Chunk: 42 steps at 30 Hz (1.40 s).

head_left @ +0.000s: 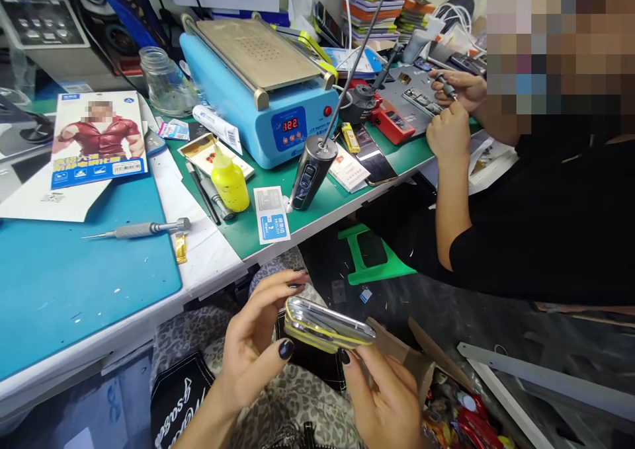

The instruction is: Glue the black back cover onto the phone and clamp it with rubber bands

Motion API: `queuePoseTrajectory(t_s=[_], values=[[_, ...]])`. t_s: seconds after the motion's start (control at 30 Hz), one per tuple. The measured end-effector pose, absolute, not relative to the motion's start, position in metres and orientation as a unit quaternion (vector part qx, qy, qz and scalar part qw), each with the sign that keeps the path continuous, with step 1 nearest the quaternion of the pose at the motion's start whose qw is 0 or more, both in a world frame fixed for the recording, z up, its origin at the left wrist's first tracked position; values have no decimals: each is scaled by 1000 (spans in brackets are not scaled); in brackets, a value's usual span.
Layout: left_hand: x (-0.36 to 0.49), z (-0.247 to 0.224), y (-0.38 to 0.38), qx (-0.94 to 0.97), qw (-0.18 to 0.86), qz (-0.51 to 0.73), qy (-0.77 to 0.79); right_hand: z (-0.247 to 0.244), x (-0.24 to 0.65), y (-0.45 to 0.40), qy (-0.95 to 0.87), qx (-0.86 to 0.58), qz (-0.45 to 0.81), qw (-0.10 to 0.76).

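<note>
A stack of thin phone-like pieces with yellow edges (330, 326) is held over the lap, seen edge-on. My right hand (384, 389) pinches its lower right end between thumb and fingers. At the stack's left end is my left hand (258, 336), its thumb and fingers spread apart around that end without closing on it. Both hands have dark painted nails. The pieces' broad faces are hidden.
A blue heating machine (262, 112), a yellow bottle (229, 183) and a black cylindrical device (312, 174) stand on the green bench. A screwdriver (139, 229) lies on the blue mat (84, 284). On the right, another person's hands (451, 118) work on an opened phone.
</note>
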<state>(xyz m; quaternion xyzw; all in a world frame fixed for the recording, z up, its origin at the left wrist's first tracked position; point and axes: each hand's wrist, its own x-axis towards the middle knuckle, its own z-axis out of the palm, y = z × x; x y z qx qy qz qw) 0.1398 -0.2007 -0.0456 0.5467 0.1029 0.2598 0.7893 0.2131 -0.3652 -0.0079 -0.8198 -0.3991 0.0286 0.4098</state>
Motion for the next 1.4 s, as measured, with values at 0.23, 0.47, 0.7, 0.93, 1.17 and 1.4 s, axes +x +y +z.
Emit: queuePoseTrajectory(t_s=[0.23, 0.47, 0.7, 0.93, 1.17, 1.4], values=[[157, -20, -182, 573, 766, 291, -27, -16, 221, -373, -446, -798, 12, 406], [155, -17, -184, 563, 777, 281, -24, -18, 222, -372, -441, -799, 24, 407], [151, -13, -186, 580, 759, 294, -11, -10, 224, -369, -454, -781, 54, 426], [144, -12, -195, 607, 746, 275, 24, 9, 237, -361, -389, -747, 146, 519], [139, -10, -195, 631, 716, 297, 28, 33, 247, -336, -462, -687, 121, 548], [139, -11, -202, 632, 699, 330, 49, 32, 240, -338, -449, -699, 116, 544]])
